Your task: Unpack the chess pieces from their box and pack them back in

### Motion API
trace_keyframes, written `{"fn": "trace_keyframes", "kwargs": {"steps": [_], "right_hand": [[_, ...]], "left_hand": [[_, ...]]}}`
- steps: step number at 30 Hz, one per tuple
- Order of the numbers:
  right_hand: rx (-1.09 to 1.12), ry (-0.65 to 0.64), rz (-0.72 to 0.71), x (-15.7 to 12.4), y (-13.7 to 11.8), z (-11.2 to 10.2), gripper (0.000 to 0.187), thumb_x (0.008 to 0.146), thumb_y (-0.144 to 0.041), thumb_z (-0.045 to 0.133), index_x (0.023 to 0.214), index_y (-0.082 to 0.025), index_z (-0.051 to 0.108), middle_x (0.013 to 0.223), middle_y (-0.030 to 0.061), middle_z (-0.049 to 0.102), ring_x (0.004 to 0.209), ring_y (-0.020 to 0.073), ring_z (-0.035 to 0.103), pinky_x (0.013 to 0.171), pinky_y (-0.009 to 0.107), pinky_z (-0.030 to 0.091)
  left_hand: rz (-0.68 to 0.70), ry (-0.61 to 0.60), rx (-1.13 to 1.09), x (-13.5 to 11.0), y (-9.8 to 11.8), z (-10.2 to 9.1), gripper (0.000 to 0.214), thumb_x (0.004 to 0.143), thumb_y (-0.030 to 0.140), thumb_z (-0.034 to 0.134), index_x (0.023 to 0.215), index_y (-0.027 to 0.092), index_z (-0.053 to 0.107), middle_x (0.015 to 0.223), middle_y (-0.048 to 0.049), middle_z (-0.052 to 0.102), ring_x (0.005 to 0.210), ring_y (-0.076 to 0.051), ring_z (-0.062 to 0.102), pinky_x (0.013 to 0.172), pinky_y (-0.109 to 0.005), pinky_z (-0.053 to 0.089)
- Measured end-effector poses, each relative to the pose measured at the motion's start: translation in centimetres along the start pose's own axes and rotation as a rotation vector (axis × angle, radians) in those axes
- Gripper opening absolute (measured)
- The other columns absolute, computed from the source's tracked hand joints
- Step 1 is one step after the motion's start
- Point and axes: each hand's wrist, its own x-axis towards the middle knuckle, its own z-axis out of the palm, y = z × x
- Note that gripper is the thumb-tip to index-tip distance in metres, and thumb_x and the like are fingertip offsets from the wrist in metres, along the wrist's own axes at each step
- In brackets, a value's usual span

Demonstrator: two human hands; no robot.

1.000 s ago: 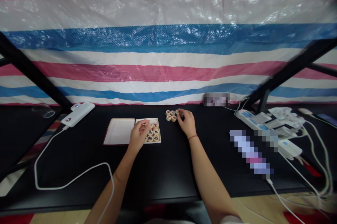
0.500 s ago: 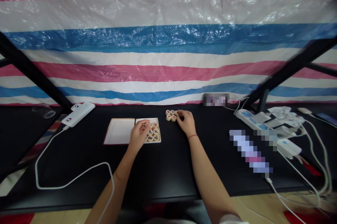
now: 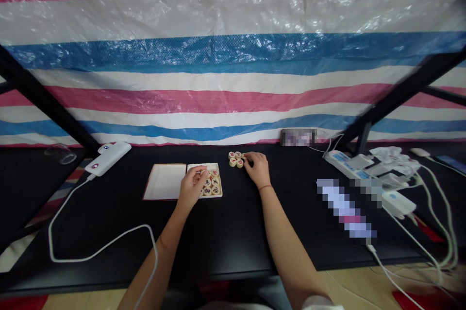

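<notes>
Left hand [image 3: 191, 187]: fingers curled over the boxed pieces [image 3: 215, 182] in the open box [image 3: 213, 166]; grip cannot be determined. Right hand [image 3: 258, 170]: fingers narrowed on an end piece [image 3: 244, 156], beside four red-marked pieces [image 3: 240, 163] on the table [image 3: 225, 237].

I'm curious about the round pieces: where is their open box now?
In the head view, the open box lies left of centre on the black table, the left hand partly over it, loose round pieces to its right.

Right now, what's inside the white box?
Round pieces marked in black or red lie inside the box. The left hand covers part of its left side; anything beneath is hidden.
</notes>
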Motion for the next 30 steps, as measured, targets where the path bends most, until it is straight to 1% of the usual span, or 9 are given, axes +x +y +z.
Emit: {"fn": "trace_keyframes", "kwargs": {"steps": [8, 12, 16, 19, 21, 23, 26, 28, 30], "right_hand": [[-0.028, -0.033, 0.013, -0.1, 0.2, 0.1, 0.027, 0.078, -0.016, 0.055, 0.102, -0.02, 0.068, 0.11, 0.0081, 0.068, 0.104, 0.0259, 0.055, 0.093, 0.04, 0.043], [-0.036, -0.04, 0.019, -0.2, 0.2, 0.3, 0.025, 0.079, -0.017, 0.054, 0.098, -0.02, 0.069, 0.111, 0.0084, 0.068, 0.104, 0.0258, 0.055, 0.092, 0.041, 0.044], [-0.027, 0.032, 0.026, 0.0, -0.4, -0.4, 0.026, 0.08, -0.017, 0.053, 0.1, -0.02, 0.069, 0.112, 0.0098, 0.067, 0.106, 0.0269, 0.055, 0.093, 0.044, 0.044], [0.054, 0.163, -0.005, 0.1, -2.7, -1.5, 0.022, 0.083, -0.017, 0.05, 0.096, -0.02, 0.069, 0.104, 0.0093, 0.068, 0.103, 0.0258, 0.057, 0.093, 0.044, 0.045], [0.152, 0.192, -0.074, -0.2, -5.3, -2.2, 0.019, 0.085, -0.018, 0.051, 0.094, -0.021, 0.067, 0.097, 0.0073, 0.069, 0.099, 0.0238, 0.06, 0.092, 0.043, 0.046], [0.269, 0.114, -0.195, -0.6, -8.2, -2.5, 0.021, 0.085, -0.021, 0.056, 0.104, -0.021, 0.065, 0.103, 0.0069, 0.069, 0.101, 0.0226, 0.061, 0.093, 0.041, 0.047], [0.353, -0.082, -0.363, -1.4, -11.6, -2.2, 0.025, 0.086, -0.023, 0.058, 0.111, -0.022, 0.063, 0.11, 0.0074, 0.069, 0.102, 0.0216, 0.062, 0.091, 0.039, 0.049], [0.373, -0.148, -0.394, -1.7, -12.7, -1.8, 0.022, 0.09, -0.023, 0.056, 0.11, -0.023, 0.063, 0.106, 0.0065, 0.07, 0.097, 0.0202, 0.064, 0.087, 0.037, 0.05], [0.388, -0.142, -0.387, -2.0, -13.0, -1.4, 0.024, 0.091, -0.024, 0.056, 0.114, -0.023, 0.062, 0.107, 0.007, 0.07, 0.099, 0.02, 0.064, 0.087, 0.037, 0.05]], "left_hand": [[-0.041, -0.014, -0.01, -0.1, 0.5, 0.0, 0.034, 0.076, 0.045, 0.068, 0.097, 0.017, 0.067, 0.086, -0.0049, 0.069, 0.08, -0.017, 0.066, 0.072, -0.027, 0.053], [-0.051, -0.009, -0.017, 0.0, 0.3, 0.1, 0.034, 0.075, 0.045, 0.069, 0.096, 0.017, 0.067, 0.085, -0.0049, 0.069, 0.08, -0.017, 0.066, 0.072, -0.027, 0.053], [-0.046, -0.013, -0.004, 0.0, 0.0, 0.0, 0.033, 0.077, 0.044, 0.068, 0.097, 0.018, 0.067, 0.089, -0.006, 0.069, 0.08, -0.017, 0.066, 0.071, -0.027, 0.053], [-0.007, -0.013, 0.029, 0.0, 0.0, -0.1, 0.032, 0.079, 0.044, 0.065, 0.099, 0.018, 0.068, 0.095, -0.0069, 0.069, 0.082, -0.017, 0.066, 0.074, -0.028, 0.054], [0.048, -0.019, 0.06, 0.0, 0.0, 0.0, 0.03, 0.081, 0.043, 0.064, 0.099, 0.019, 0.069, 0.1, -0.0074, 0.068, 0.086, -0.017, 0.066, 0.078, -0.029, 0.054], [0.105, -0.04, 0.09, -0.1, 0.0, 0.0, 0.028, 0.082, 0.041, 0.063, 0.1, 0.02, 0.07, 0.104, -0.0077, 0.067, 0.09, -0.018, 0.066, 0.08, -0.029, 0.054], [0.123, -0.077, 0.105, -0.2, -0.2, 0.1, 0.029, 0.082, 0.04, 0.064, 0.104, 0.021, 0.069, 0.105, -0.0074, 0.067, 0.089, -0.018, 0.066, 0.079, -0.03, 0.054], [0.085, -0.079, 0.074, -0.2, -0.3, 0.1, 0.032, 0.081, 0.039, 0.065, 0.107, 0.02, 0.067, 0.101, -0.0067, 0.068, 0.086, -0.017, 0.067, 0.078, -0.029, 0.055], [0.037, -0.081, 0.02, -0.2, -0.3, 0.2, 0.034, 0.08, 0.04, 0.066, 0.107, 0.02, 0.065, 0.096, -0.0056, 0.069, 0.084, -0.017, 0.067, 0.078, -0.029, 0.055]]}}
